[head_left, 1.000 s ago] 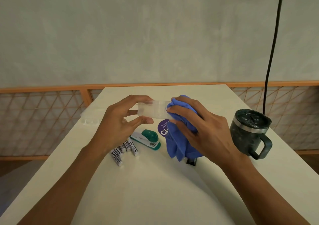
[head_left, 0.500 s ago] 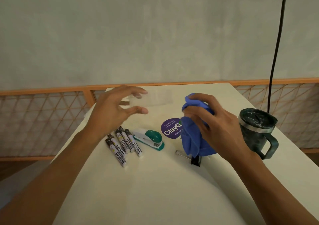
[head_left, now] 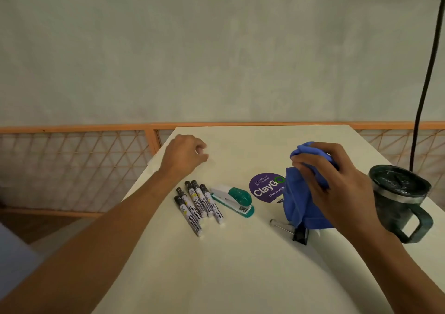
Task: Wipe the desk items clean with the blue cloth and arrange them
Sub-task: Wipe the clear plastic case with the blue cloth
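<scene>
Holding blue cloth (head_left: 296,200) bunched, right of centre: right grip (head_left: 337,188) clenched round it. Left grip (head_left: 185,156), left of centre, curled; contents indiscernible. Judgement: lift markers (head_left: 197,203) singly off worktop (head_left: 240,265), wipe all round.

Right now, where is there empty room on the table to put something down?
The biggest bare patch is the near table, on this side of the markers and clip. Another lies at the far middle, between the left hand and the cloth. The row from markers to mug is crowded.
</scene>
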Available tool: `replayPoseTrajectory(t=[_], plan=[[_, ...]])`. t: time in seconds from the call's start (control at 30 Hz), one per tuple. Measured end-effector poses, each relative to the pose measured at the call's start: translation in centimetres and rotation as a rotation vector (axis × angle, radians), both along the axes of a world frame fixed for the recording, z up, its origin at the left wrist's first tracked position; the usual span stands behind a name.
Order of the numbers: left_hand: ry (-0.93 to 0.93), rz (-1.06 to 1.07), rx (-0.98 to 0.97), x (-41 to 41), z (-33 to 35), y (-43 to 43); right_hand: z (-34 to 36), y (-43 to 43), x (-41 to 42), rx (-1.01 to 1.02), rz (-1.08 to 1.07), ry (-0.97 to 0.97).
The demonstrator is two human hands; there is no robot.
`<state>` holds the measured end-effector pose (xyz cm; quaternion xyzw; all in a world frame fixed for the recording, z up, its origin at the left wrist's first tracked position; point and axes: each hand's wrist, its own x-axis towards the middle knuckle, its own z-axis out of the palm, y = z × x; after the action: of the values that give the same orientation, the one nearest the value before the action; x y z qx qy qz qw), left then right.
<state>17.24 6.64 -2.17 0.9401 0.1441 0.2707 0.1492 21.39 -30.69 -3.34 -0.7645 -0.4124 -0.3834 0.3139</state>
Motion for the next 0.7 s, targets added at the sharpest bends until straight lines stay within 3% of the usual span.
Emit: replayPoseTrajectory(t=[0.13, 0.33, 0.53, 0.7], plan=[[0.162, 0.043, 0.053, 2.3, -2.3, -1.3, -0.3, 0.0, 0.0, -0.023, 0.025, 0.012], [0.255, 0.109, 0.105, 4.2, -3.5, -2.9, -0.3, 0.0, 0.2, -0.01, 0.009, -0.01], [0.078, 0.161, 0.136, 1.5, -2.8, -2.7, -0.1, -0.1, 0.3, 0.018, -0.005, -0.02], [0.066, 0.173, -0.075, -1.5, -4.2, 0.0, -0.2, -0.2, 0.4, 0.025, -0.004, -0.025]])
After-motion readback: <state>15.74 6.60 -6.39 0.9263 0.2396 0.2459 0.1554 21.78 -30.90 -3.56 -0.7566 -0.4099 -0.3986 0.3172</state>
